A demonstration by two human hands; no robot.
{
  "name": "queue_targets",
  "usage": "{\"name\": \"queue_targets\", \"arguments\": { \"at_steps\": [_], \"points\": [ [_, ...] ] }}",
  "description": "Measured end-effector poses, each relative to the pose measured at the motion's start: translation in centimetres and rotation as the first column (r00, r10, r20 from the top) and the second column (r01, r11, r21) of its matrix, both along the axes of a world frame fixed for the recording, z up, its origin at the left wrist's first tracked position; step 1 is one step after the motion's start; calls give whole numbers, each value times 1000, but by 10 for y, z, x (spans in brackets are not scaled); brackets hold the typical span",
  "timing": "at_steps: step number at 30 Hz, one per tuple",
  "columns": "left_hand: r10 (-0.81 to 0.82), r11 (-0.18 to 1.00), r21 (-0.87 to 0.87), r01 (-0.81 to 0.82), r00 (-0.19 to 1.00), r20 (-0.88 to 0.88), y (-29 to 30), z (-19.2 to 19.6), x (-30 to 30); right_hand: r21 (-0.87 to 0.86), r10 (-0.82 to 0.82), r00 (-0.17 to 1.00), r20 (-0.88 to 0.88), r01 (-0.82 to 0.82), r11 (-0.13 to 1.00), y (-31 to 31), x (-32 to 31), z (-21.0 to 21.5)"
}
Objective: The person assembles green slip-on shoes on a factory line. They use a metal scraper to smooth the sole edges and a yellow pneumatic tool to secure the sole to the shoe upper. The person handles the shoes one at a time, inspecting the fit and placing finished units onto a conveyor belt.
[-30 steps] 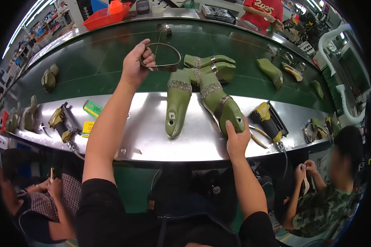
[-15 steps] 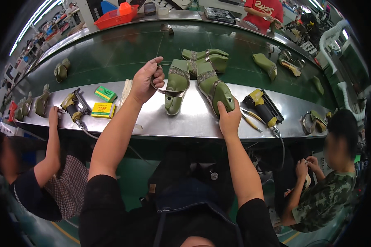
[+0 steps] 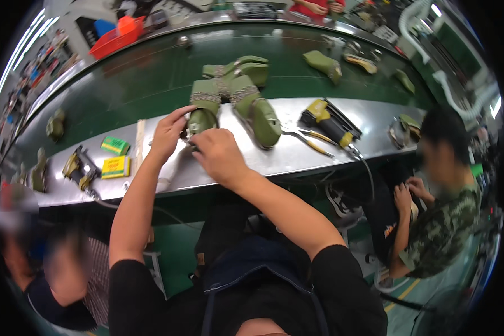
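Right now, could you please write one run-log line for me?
left hand: at left green shoe last; right hand: at its near end; right green last: untouched; yellow-black tool: on metal ledge

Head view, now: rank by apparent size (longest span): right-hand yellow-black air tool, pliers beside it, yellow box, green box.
1. Yellow-black air tool
2. Pliers
3. Yellow box and green box: spans look alike, so not ranked against each other.
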State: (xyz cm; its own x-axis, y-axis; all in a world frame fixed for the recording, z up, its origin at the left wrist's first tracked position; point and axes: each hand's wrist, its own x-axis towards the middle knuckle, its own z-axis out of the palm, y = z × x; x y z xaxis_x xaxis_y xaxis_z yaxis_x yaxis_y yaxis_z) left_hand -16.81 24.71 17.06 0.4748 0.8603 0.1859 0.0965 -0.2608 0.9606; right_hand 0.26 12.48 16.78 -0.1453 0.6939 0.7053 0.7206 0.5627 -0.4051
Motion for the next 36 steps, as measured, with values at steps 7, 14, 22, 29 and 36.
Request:
{"name": "queue_targets", "arguments": {
  "at_steps": [7, 14, 22, 29, 36],
  "points": [
    [51, 925, 380, 0, 991, -124, -6, -6, -6, -200, 77, 991, -111, -98, 975, -10, -5, -33],
    [-21, 964, 264, 23, 1000, -12, 0, -18, -6, -201, -227, 904, -361, 163, 966, 23, -38, -15],
    [-33, 982, 184, 46, 997, -72, -2, -17, 1, -208, -461, 803, -378, 411, 888, 29, -43, -43],
    [51, 924, 380, 48, 968, -246, 0, -29, -3, -380, -299, 771, -562, 80, 921, 38, -25, -29],
    [18, 632, 714, 303, 914, -405, -95, 34, 14, -304, -165, 268, -949, -643, 703, -63, 66, 15]
  ]
}}
